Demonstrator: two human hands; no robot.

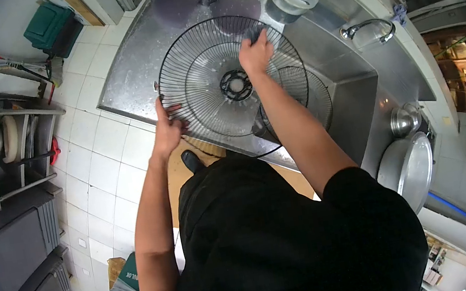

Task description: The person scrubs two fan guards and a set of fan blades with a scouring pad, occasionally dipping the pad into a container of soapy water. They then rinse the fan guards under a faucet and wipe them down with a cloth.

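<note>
Shows shelf (27, 110) at far left. Next, holds left rim of guard (226, 87) with left hand (169, 133), fingers partly spread; cannot tell how firmly. Has guard over steel counter (128, 80), near purple blades (182, 7). Holds dark scrubber (253, 33) against upper right wires with right hand (256, 56), fingers closed round it. Farther right, shows second guard (329, 100), tub (280, 11), tap (370, 22).
</note>
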